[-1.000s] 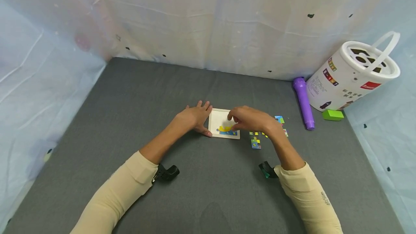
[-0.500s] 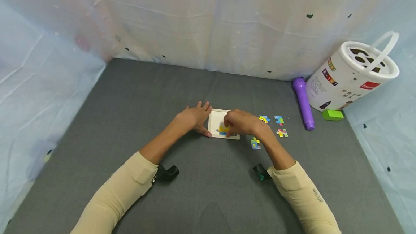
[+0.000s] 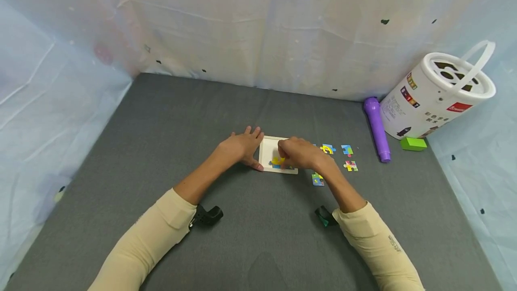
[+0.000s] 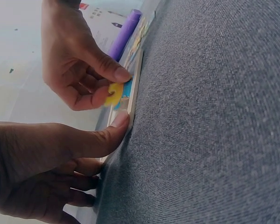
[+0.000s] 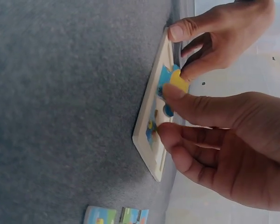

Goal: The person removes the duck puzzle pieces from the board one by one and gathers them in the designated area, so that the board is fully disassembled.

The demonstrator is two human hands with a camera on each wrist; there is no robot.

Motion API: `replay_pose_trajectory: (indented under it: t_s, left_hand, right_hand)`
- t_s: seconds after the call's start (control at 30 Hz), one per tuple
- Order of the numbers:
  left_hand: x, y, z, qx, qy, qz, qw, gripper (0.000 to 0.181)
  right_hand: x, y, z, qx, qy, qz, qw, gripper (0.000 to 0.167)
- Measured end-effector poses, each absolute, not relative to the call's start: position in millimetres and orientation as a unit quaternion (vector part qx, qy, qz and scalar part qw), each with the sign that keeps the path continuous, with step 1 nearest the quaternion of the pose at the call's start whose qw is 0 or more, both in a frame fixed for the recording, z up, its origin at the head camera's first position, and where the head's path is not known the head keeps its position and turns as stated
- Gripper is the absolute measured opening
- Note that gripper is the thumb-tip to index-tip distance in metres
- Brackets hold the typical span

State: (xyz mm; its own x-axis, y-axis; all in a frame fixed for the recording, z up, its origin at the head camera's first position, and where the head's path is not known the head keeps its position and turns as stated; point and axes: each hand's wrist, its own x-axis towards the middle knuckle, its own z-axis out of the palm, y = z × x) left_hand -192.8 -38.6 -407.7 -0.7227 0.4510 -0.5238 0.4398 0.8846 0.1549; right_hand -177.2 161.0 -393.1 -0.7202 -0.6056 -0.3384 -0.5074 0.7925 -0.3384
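Note:
A shallow wooden puzzle tray [image 3: 268,148] lies on the grey cloth, with blue and yellow jigsaw pieces along its near side. My left hand [image 3: 242,146] rests against the tray's left side, thumb at the near corner and fingers spread toward the far one. Over the tray, my right hand [image 3: 300,153] pinches a yellow-and-blue jigsaw piece [image 4: 114,94] between thumb and forefinger. In the right wrist view that piece's yellow part [image 5: 178,81] stands tilted above the tray floor. The right hand hides the tray's right part in the head view.
Several loose jigsaw pieces [image 3: 350,165] lie right of the tray. Farther right are a purple tube with a rounded end [image 3: 377,129], a white handled bucket [image 3: 436,95] and a green block [image 3: 414,143]. Pale sheeting [image 3: 226,30] rises behind the cloth.
My right hand has shifted slightly left over the tray and its fingers have drawn in toward the pieces, uncovering loose pieces on the right. My left hand stays in place.

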Motion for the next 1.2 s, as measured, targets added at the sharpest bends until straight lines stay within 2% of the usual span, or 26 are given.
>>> replay_pose_trajectory:
  t_s: [0.27, 0.57, 0.83, 0.93, 1.2]
  left_hand:
    - [-193.6, -37.8, -410.7, 0.241, 0.928, 0.008, 0.285, 0.115]
    - [-196.0, -37.0, -410.0, 0.241, 0.926, 0.007, 0.289, 0.114]
    - [-197.0, -36.8, -410.2, 0.242, 0.925, 0.000, 0.292, 0.114]
    - [-197.0, -36.9, -410.6, 0.245, 0.925, 0.001, 0.290, 0.114]
    - [-196.3, -37.6, -410.5, 0.243, 0.924, 0.002, 0.295, 0.113]
  right_hand:
    - [-176.5, 165.6, -391.8, -0.324, 0.908, -0.145, 0.223, 0.025]
    - [-175.5, 173.0, -387.6, -0.348, 0.897, -0.191, 0.196, 0.014]
    - [-168.8, 204.4, -371.5, -0.325, 0.897, -0.236, 0.186, 0.012]
    - [-165.4, 225.3, -365.8, -0.310, 0.900, -0.236, 0.195, 0.006]
    - [-153.6, 278.2, -366.2, -0.266, 0.900, -0.221, 0.266, 0.007]
